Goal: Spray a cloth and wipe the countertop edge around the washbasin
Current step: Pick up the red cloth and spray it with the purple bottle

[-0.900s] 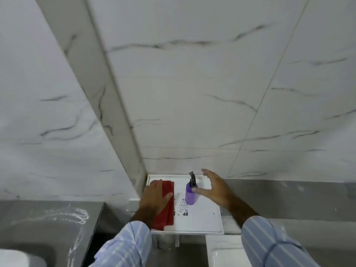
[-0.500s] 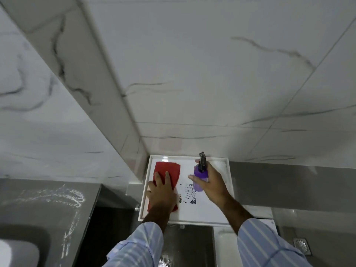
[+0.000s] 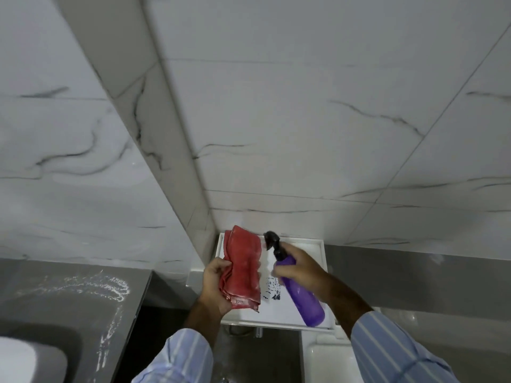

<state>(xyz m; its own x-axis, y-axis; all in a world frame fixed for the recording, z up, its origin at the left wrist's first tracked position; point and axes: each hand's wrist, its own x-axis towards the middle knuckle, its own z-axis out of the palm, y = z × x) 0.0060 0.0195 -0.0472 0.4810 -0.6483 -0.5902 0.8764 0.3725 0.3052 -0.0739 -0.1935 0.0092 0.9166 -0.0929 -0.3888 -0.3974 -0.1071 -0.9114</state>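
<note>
My left hand (image 3: 214, 283) holds a folded red cloth (image 3: 244, 268) up above the white tray (image 3: 309, 244). Gripped in my right hand (image 3: 301, 268) is a purple spray bottle (image 3: 300, 297), tilted, with its black nozzle (image 3: 272, 240) pointing up and left, close to the cloth's top right corner. The grey countertop (image 3: 69, 294) lies at the lower left, smeared with white streaks. A corner of the white washbasin (image 3: 16, 357) shows at the bottom left.
Marble-patterned wall tiles (image 3: 304, 120) fill the upper view, with a projecting column (image 3: 154, 128) meeting the tray's left side. A grey ledge (image 3: 414, 275) runs to the right. A white fixture (image 3: 326, 357) sits below the tray.
Both hands lifted their objects off the tray: the cloth rose in my left hand, and the bottle tilted in my right hand toward the cloth. The view also moved closer.
</note>
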